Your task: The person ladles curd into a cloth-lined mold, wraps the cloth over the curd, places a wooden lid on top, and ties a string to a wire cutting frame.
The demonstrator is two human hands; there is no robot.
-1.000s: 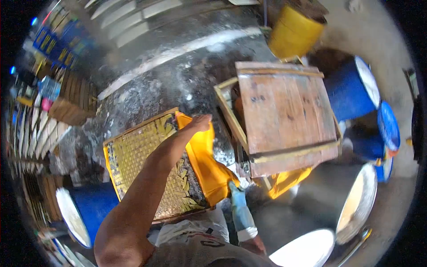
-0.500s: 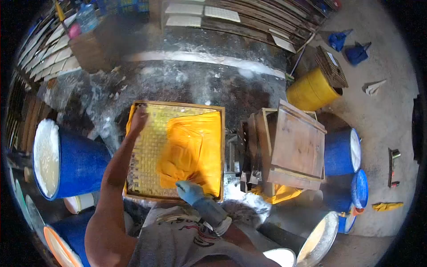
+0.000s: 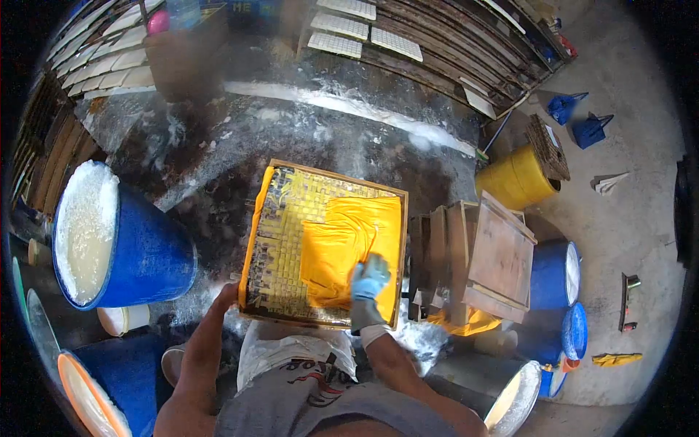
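Note:
A shallow wood-framed tray with a woven yellow bottom (image 3: pixel 284 240) sits in front of me, turned at a slight angle. Yellow cloth (image 3: pixel 338 240) lies folded and wrinkled over its right part, and a strip of yellow cloth runs along the left rim. My right hand (image 3: pixel 371 275), in a light blue glove, rests on the cloth near the tray's lower right with its fingers laid out. Bare, my left hand (image 3: pixel 230 294) is at the tray's lower left corner; its fingers are too small and partly hidden to make out.
A blue drum (image 3: pixel 145 247) with white contents stands on the left, an orange-rimmed drum (image 3: pixel 87 393) below it. Stacked wooden boxes (image 3: pixel 502 255) stand right of the tray, near more blue drums (image 3: pixel 557 273) and a yellow barrel (image 3: pixel 517 175). Racks with white trays (image 3: pixel 338 25) line the back.
My left hand has moved from the tray's upper left down to its lower left corner. My right hand has moved up and right over the cloth, which is spread flatter. The tray appears rotated.

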